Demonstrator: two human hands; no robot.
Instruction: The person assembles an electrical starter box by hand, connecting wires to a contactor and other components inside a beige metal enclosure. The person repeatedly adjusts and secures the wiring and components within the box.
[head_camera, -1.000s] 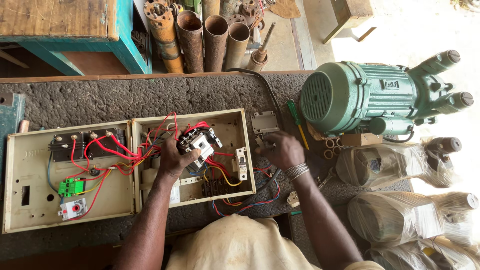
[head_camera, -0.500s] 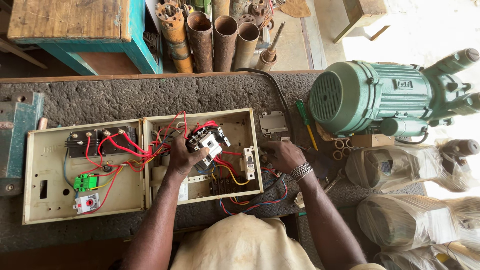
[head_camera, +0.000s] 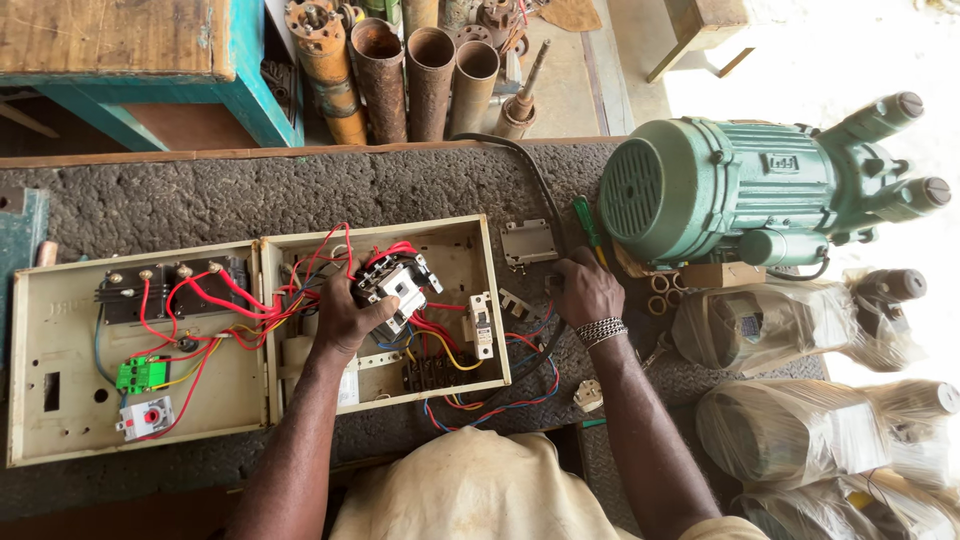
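Left hand (head_camera: 345, 322) wrapped around a small black and white switch block (head_camera: 395, 285), lifted a little out of the open beige box (head_camera: 470, 240). Held up like that, most likely, so the red wires (head_camera: 215, 300) at its back can be reached while still joined on. Fingers curled tight on the block, thumb on its side.

Right hand (head_camera: 585, 290) down on the worktop (head_camera: 200, 195), just past the right wall of the box. Fingers bent in over something small and dark, maybe a cable end; too hidden to tell what, or whether pinched or only touched. Beaded band on that wrist.

Box lid (head_camera: 60, 360) swung flat to the left, so both halves lie open, face up, easy to look into. Inside the lid: a green plug piece (head_camera: 140, 373) and a small white part with a red button (head_camera: 145, 418). Yellow, blue and red wires looping between the halves.

Big green motor (head_camera: 740, 185) lying on its side at the right of the worktop, near the right hand. Green-handled screwdriver (head_camera: 588, 225) tucked just beside it, close enough to grab. Small grey plate (head_camera: 528, 243) between box and motor. Wrapped bundles (head_camera: 790, 320) piled at the right. Rusty pipes (head_camera: 430, 65) standing behind the worktop.
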